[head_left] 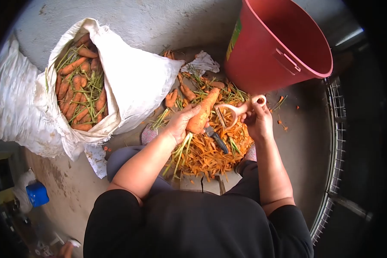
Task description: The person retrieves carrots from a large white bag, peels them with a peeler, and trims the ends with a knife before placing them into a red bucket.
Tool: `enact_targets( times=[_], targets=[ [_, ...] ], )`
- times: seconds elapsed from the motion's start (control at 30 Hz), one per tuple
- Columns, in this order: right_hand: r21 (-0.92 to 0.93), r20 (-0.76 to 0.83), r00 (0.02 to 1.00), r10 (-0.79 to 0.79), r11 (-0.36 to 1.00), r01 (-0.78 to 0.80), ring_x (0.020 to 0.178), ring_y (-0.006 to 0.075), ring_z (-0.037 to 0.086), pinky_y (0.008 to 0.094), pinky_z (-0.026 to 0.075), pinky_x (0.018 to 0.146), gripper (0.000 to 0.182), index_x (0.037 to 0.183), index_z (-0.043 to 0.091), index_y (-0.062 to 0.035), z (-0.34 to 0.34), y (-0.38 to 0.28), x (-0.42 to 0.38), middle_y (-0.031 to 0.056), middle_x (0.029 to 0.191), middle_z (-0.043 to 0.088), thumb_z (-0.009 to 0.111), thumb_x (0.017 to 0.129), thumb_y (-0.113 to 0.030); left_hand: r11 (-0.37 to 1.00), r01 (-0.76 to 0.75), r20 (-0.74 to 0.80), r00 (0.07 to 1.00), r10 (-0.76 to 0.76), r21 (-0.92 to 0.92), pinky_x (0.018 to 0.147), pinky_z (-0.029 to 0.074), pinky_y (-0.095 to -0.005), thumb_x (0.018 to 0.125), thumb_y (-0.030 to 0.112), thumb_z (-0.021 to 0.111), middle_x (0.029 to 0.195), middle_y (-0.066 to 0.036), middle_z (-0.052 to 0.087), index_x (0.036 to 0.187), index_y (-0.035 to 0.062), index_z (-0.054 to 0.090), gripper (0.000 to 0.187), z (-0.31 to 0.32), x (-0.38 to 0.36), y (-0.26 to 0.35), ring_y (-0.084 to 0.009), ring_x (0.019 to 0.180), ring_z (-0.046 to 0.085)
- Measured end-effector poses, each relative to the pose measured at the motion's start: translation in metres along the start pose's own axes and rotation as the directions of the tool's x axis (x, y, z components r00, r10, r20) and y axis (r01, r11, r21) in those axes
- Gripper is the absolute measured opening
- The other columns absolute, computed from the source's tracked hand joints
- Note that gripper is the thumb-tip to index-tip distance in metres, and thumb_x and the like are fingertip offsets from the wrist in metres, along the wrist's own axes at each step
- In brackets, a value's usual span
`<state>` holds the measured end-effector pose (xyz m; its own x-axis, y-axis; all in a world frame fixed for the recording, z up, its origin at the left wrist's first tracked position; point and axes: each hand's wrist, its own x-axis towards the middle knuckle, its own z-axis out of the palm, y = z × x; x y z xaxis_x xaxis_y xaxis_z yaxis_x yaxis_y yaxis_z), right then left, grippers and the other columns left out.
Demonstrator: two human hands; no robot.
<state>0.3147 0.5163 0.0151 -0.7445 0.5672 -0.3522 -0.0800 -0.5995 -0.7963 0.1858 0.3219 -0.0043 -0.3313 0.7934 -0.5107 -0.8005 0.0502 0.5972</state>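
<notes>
My left hand (181, 124) is wrapped round the thick end of a large carrot (203, 112), whose other end points up and away from me. In my right hand (260, 123) is a pale peeler (238, 112), gripped by its handle, with its blade side facing the carrot. A small gap shows between blade and carrot. Below both hands spreads a heap of orange peelings (206, 157) mixed with green stalks. A knife with a dark handle (218, 139) lies on the heap, its blade partly hidden under the carrot and my left hand.
A white sack (133, 81) full of carrots (78, 88) with stalks stands at the left. A tall red bucket (262, 56) is at the back right. Loose carrots (186, 91) lie behind the peelings. A wire rack (337, 129) runs along the right, and a blue box (37, 193) sits far left.
</notes>
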Motion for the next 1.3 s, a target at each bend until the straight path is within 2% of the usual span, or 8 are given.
enact_targets(
  times=[0.37, 0.53, 0.6, 0.77, 0.9, 1.0, 1.13, 1.3],
  targets=[
    [-0.13, 0.348, 0.91, 0.224, 0.973, -0.189, 0.047, 0.0132, 0.056, 0.022, 0.046, 0.041, 0.016, 0.087, 0.054, 0.0015, 0.036, 0.025, -0.009, 0.0113, 0.068, 0.061, 0.061, 0.08, -0.011, 0.982, 0.142, 0.041, 0.99, -0.138, -0.124, 0.066, 0.052, -0.0301, 0.091, 0.036, 0.039, 0.093, -0.012, 0.06, 0.109, -0.0016, 0.048, 0.043, -0.017, 0.013, -0.027, -0.02, 0.076, 0.061],
    [-0.133, -0.115, 0.993, -0.028, 0.991, 0.013, 0.049, 0.0125, 0.055, 0.0221, 0.044, 0.041, 0.011, 0.085, 0.052, -0.0017, -0.058, 0.016, 0.058, 0.0092, 0.067, 0.059, 0.058, 0.082, -0.01, 0.958, 0.287, 0.092, 0.953, -0.287, 0.02, 0.051, 0.052, -0.0322, 0.091, 0.035, 0.04, 0.089, -0.016, 0.059, 0.11, -0.0002, 0.048, 0.041, -0.012, 0.004, -0.028, -0.0216, 0.071, 0.061],
    [-0.177, -0.491, 0.863, -0.116, 0.984, 0.031, 0.047, 0.0117, 0.053, 0.0223, 0.043, 0.042, 0.011, 0.085, 0.053, -0.0027, -0.068, 0.006, 0.063, 0.0086, 0.067, 0.059, 0.057, 0.083, -0.012, 0.96, 0.279, 0.069, 0.957, -0.281, 0.03, 0.051, 0.052, -0.0319, 0.089, 0.038, 0.044, 0.088, -0.015, 0.059, 0.111, 0.0003, 0.047, 0.044, -0.009, 0.0, -0.021, -0.0224, 0.071, 0.061],
    [-0.112, -0.047, 0.996, -0.081, 0.991, 0.075, 0.048, 0.0128, 0.053, 0.023, 0.043, 0.042, 0.013, 0.088, 0.052, -0.0011, -0.013, 0.002, 0.026, 0.0122, 0.073, 0.061, 0.057, 0.082, -0.011, 0.973, 0.223, 0.047, 0.973, -0.226, 0.052, 0.052, 0.052, -0.0314, 0.086, 0.04, 0.047, 0.086, -0.014, 0.059, 0.113, 0.0011, 0.046, 0.047, -0.011, 0.001, -0.012, -0.0212, 0.07, 0.061],
    [-0.174, 0.426, 0.873, 0.238, 0.968, -0.179, 0.05, 0.0153, 0.057, 0.0214, 0.046, 0.041, 0.012, 0.081, 0.055, 0.0007, 0.036, 0.023, -0.016, 0.0107, 0.07, 0.059, 0.063, 0.077, -0.008, 0.963, 0.249, 0.066, 0.968, -0.244, -0.106, 0.052, 0.052, -0.0314, 0.088, 0.04, 0.043, 0.084, -0.013, 0.059, 0.112, 0.0001, 0.047, 0.047, -0.01, 0.01, -0.029, -0.0204, 0.069, 0.061],
    [-0.206, 0.285, 0.943, 0.17, 0.972, -0.113, 0.05, 0.0139, 0.056, 0.0213, 0.046, 0.041, 0.011, 0.08, 0.054, 0.001, 0.002, 0.027, 0.011, 0.0105, 0.069, 0.059, 0.061, 0.078, -0.008, 0.959, 0.256, 0.094, 0.959, -0.268, 0.12, 0.052, 0.052, -0.0313, 0.09, 0.037, 0.04, 0.084, -0.013, 0.059, 0.111, -0.0005, 0.048, 0.044, -0.01, 0.001, -0.025, -0.0205, 0.068, 0.061],
    [-0.264, -0.375, 0.915, -0.148, 0.963, 0.048, 0.051, 0.0112, 0.052, 0.0203, 0.044, 0.044, 0.014, 0.087, 0.052, -0.0016, -0.067, 0.002, 0.06, 0.009, 0.072, 0.059, 0.059, 0.082, -0.012, 0.973, 0.222, 0.154, 0.961, -0.23, 0.066, 0.051, 0.05, -0.0311, 0.089, 0.033, 0.042, 0.084, -0.014, 0.059, 0.115, 0.002, 0.047, 0.041, 0.001, -0.005, -0.021, -0.0215, 0.067, 0.06],
    [-0.153, -0.032, 0.992, -0.12, 0.982, 0.114, 0.047, 0.0143, 0.052, 0.0212, 0.043, 0.041, 0.013, 0.087, 0.052, -0.001, -0.018, 0.001, 0.026, 0.0148, 0.076, 0.06, 0.054, 0.084, -0.014, 0.963, 0.259, 0.118, 0.957, -0.267, 0.077, 0.057, 0.052, -0.0323, 0.09, 0.032, 0.041, 0.09, -0.013, 0.058, 0.116, 0.0023, 0.046, 0.039, -0.007, 0.0, -0.016, -0.0215, 0.071, 0.06]
  ],
)
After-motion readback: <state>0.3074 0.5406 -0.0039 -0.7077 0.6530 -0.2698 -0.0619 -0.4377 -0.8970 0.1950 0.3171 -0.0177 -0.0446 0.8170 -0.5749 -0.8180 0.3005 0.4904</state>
